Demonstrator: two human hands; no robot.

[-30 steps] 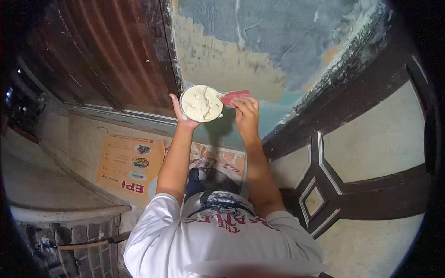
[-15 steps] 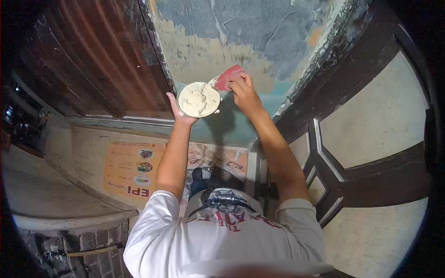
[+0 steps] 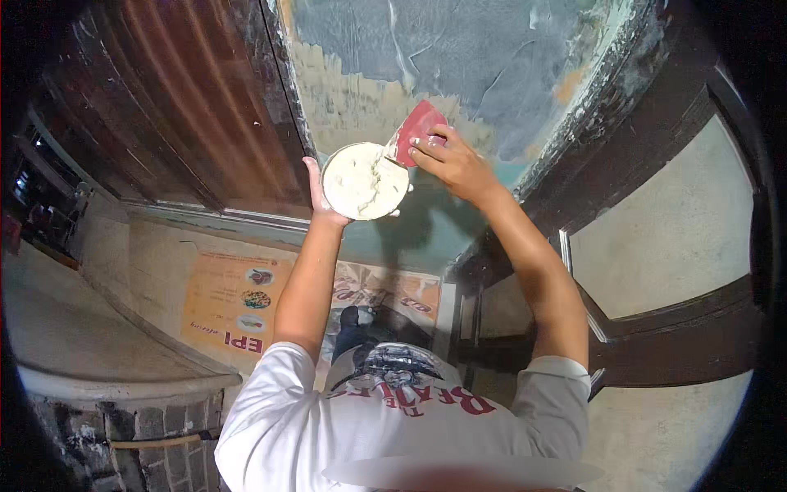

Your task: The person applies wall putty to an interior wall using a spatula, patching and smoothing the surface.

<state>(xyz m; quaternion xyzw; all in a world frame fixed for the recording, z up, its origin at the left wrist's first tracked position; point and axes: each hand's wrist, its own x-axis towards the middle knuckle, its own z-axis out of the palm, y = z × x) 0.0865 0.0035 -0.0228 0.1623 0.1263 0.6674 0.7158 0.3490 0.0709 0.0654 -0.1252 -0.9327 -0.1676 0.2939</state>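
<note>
My left hand [image 3: 318, 193] holds a round tub [image 3: 370, 219] from beneath and the side, its thumb up along the left rim. Pale cream putty [image 3: 361, 182] fills the tub, its surface ridged and uneven. In my right hand [image 3: 456, 166] is a flat red scraper [image 3: 421, 131], pinched between thumb and fingers. The scraper's left edge carries some putty and lies over the tub's right rim, at the putty. White smears mark my right fingertips. Beyond the hands is a wall [image 3: 459, 49], dark grey above, with a ragged beige coated band lower down.
Dark brown wooden panelling [image 3: 180, 107] stands on the left. A brown door with pale panels [image 3: 672, 230] is at the right. An orange printed sheet [image 3: 225, 299] lies on the floor near my feet. Blackened brickwork [image 3: 156, 435] is at the lower left.
The red scraper and my right hand have shifted right, and the blade is tilted more steeply at the tub's rim. The tub appears slightly farther right and larger. The view has shifted a little.
</note>
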